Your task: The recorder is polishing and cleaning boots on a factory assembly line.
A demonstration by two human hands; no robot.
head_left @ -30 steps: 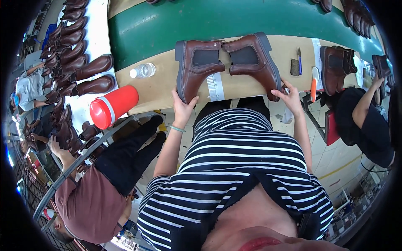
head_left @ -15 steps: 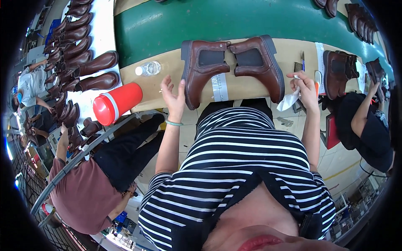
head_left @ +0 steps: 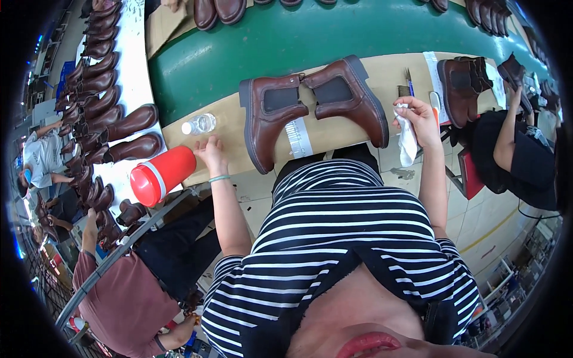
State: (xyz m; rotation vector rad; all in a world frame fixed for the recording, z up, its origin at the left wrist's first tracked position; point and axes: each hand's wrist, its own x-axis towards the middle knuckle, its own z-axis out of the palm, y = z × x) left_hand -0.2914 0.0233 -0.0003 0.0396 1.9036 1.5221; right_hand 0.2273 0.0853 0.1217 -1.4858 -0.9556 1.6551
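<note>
A pair of brown leather Chelsea boots with dark elastic sides lies on the cardboard-covered bench in front of me, the left boot (head_left: 258, 132) and the right boot (head_left: 365, 107) with their tops facing each other. My right hand (head_left: 424, 122) pinches a crumpled white cloth (head_left: 407, 142), which hangs below the fingers just right of the right boot. Beside a red cylindrical container (head_left: 170, 172) with a white band, my left hand (head_left: 211, 156) has its fingers apart and holds nothing. A small clear bottle (head_left: 200, 124) with a white cap lies just beyond that hand.
A brush (head_left: 407, 80) lies on the cardboard near another brown boot pair (head_left: 461, 86). Beyond runs a green surface (head_left: 239, 65) with more boots. Rows of boots (head_left: 122, 125) fill the white table at left. Co-workers stand on both sides; one at right holds a boot (head_left: 512, 71).
My left hand has moved left and nearer to me, away from the left boot toward the red container. The white cloth stays in my right hand. The view has shifted somewhat.
</note>
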